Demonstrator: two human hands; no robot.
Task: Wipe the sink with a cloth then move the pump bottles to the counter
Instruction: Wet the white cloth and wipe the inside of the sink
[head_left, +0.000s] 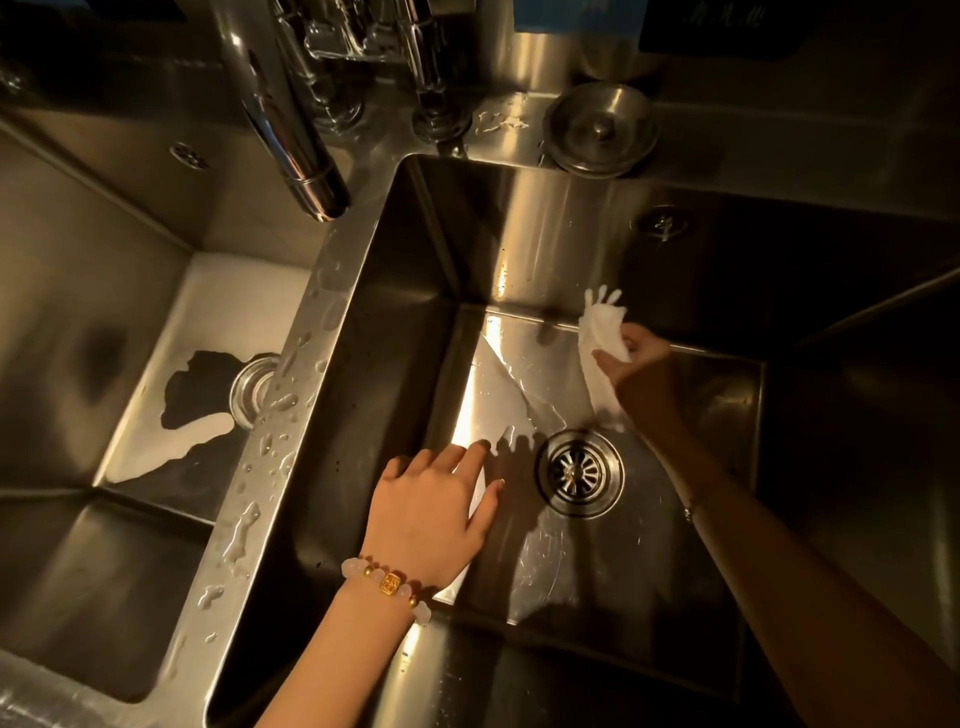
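A steel sink basin (395, 332) fills the middle of the head view, with a round drain (581, 472) in its floor. My right hand (641, 364) grips a white cloth (602, 338) near the basin's far wall, to the right of and beyond the drain. My left hand (434, 506) is lower in the basin, left of the drain, its fingers spread and reaching toward the wet floor. No pump bottles are in view.
A second basin (78, 312) lies to the left, with a puddle and its own drain (254, 389). A wet steel divider (291, 395) separates the two. The chrome faucet (291, 135) hangs over the divider. A round steel lid (600, 127) sits on the back ledge.
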